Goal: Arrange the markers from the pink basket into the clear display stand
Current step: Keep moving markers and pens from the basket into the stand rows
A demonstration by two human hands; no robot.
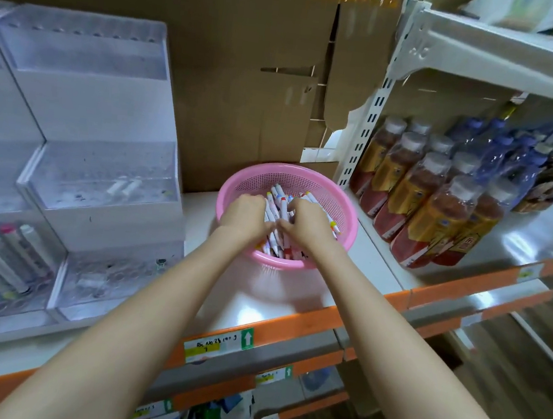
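The pink basket [348, 214] sits on the white shelf [257, 307], and everything else is placed from it. Inside it lies a loose heap of markers [278, 195], white barrels with coloured caps, pointing every way.

Both hands are down in the basket on top of the heap. The left hand [243, 214] is over the basket's left half, knuckles up and fingers bent down among the markers. The right hand [308, 218] is over the right half, its fingers [283, 225] curled toward the left hand and nearly meeting it at the middle of the basket. The fingertips are buried, so I cannot tell whether either hand has closed round a marker.

Left of the basket stands the clear display stand [100, 172], stepped in tiers. Its upper tiers show only a couple of pale pieces, and thicker grey markers [1, 257] stand in the lowest tier, farthest from the basket. Right of the basket are wrapped bottles [421, 198]. Behind it rises brown cardboard [215, 64].
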